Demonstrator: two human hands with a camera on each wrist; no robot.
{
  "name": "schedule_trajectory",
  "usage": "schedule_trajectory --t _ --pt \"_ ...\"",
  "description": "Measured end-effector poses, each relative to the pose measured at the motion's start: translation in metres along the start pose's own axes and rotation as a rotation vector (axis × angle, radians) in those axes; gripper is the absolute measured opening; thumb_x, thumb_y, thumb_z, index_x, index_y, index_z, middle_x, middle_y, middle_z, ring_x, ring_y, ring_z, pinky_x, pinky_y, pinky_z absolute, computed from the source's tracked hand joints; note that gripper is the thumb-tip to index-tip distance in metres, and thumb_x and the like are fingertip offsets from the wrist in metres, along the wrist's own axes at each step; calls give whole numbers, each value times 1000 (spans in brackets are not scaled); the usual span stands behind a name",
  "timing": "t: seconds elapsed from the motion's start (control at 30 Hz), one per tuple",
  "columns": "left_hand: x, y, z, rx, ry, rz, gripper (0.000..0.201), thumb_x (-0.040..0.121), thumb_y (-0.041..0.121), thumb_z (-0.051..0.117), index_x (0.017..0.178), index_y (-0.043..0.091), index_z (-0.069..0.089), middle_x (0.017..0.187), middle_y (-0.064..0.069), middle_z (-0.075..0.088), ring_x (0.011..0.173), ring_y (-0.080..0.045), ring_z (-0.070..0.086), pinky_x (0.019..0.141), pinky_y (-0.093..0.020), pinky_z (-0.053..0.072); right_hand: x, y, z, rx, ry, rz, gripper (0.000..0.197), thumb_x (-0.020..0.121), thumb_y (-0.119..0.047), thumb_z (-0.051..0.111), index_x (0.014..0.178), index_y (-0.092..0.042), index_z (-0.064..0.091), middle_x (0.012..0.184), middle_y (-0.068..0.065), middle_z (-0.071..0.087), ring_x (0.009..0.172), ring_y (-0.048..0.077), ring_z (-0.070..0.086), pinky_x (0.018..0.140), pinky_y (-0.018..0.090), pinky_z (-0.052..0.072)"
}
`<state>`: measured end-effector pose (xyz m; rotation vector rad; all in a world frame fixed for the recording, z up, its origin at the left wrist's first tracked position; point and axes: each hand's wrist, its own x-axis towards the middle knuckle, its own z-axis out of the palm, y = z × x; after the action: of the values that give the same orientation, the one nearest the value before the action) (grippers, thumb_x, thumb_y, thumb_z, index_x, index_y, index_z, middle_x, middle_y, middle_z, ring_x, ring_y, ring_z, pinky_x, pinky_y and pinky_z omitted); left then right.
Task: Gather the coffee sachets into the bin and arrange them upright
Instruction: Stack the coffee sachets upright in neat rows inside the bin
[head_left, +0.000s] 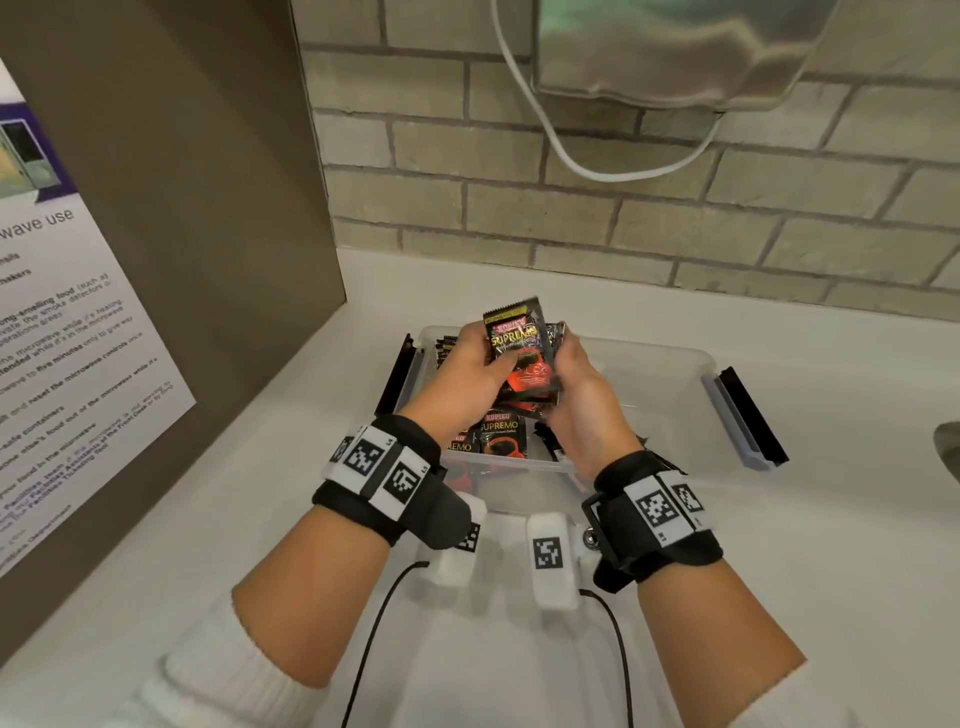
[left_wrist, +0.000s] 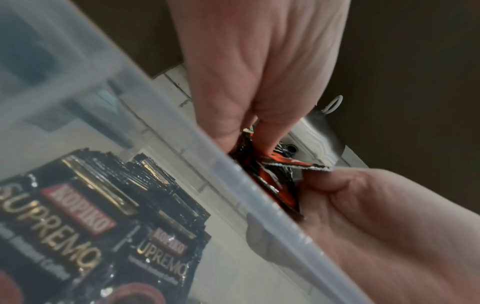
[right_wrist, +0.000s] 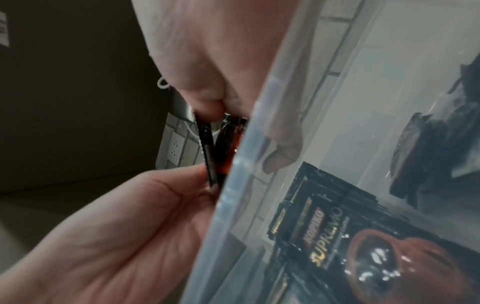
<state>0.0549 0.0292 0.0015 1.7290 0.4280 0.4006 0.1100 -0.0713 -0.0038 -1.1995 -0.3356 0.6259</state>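
Both hands hold one stack of black-and-red coffee sachets (head_left: 519, 345) upright above the clear plastic bin (head_left: 654, 356). My left hand (head_left: 480, 361) grips the stack's left side with the thumb across the front sachet. My right hand (head_left: 571, 366) grips its right side. More sachets (head_left: 498, 439) lie flat and jumbled on the bin floor under the hands, and a few stand at the back left corner (head_left: 445, 345). In the left wrist view the stack (left_wrist: 272, 174) is pinched between both hands beyond the bin wall (left_wrist: 182, 133). The right wrist view shows the stack (right_wrist: 210, 156) edge-on.
The bin sits on a white counter (head_left: 779, 571) with its latches (head_left: 748, 421) folded out. A brown panel with a notice (head_left: 156, 234) stands at the left. Behind is a brick wall (head_left: 675, 234) with a white cable (head_left: 571, 166) and a steel appliance (head_left: 675, 47).
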Motion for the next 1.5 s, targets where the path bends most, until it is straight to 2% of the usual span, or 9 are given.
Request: schedule_trajectory --t 0.07,0.2,0.3,0.5,0.73,0.93,1.13,1.4,1.5 --pt "0 1 2 -22 -14 -11 37 94 6 47 129 8 34 121 -12 58 108 -24 59 96 -43 48 -2 -2 -1 6 -57 36 40 102 -32 29 135 -12 41 126 15 57 107 24 60 99 42 45" --pt "1 6 -1 -133 -97 -89 62 87 -13 46 141 10 24 130 -15 46 119 -30 50 100 -46 43 -2 0 -5 -296 -34 -70 62 92 7 42 146 -16 20 133 11 49 115 24 54 88 34 50" --pt "4 13 -12 -34 -91 -70 56 92 6 51 142 17 28 128 -5 41 119 -22 46 102 -38 40 1 0 -6 -404 -16 -71 75 92 5 45 150 -19 3 145 6 39 125 23 48 80 25 48" --pt "10 13 -38 512 -282 97 32 83 12 66 113 23 59 98 2 60 81 -12 60 82 -28 52 1 1 -9 -650 -28 22 48 81 11 57 122 -9 41 116 14 57 104 30 61 81 41 55" --pt "18 3 -23 960 -496 85 38 79 17 71 115 14 59 105 0 60 92 -11 54 80 -21 44 8 0 -13 -1169 -124 346 23 80 -6 65 102 -7 58 93 8 64 88 21 58 74 31 51" --pt "21 -6 -25 1038 -512 149 42 76 30 74 114 12 64 105 1 61 88 -7 50 74 -17 37 10 -2 -10 -1472 -278 419 17 81 -16 65 96 -10 61 92 6 59 84 21 54 64 25 42" --pt "25 -6 -39 955 -429 209 25 82 15 69 106 10 68 104 -4 67 75 -1 50 60 -4 36 14 3 -10 -1388 -312 480 12 89 -10 53 78 -11 57 80 5 55 73 18 49 64 25 40" --pt "24 -6 -49 1078 -348 160 44 79 7 70 121 10 56 114 -9 51 102 -20 51 85 -27 42 15 4 -10 -1377 -269 471 22 96 -21 48 103 -5 60 97 8 58 76 17 51 70 25 41" --pt "24 -4 -52 1142 -368 165 51 81 12 68 129 14 52 121 -11 45 110 -24 46 95 -32 41 18 5 -12 -1308 -214 475 25 95 -16 48 108 0 61 108 11 64 93 23 59 90 33 48"
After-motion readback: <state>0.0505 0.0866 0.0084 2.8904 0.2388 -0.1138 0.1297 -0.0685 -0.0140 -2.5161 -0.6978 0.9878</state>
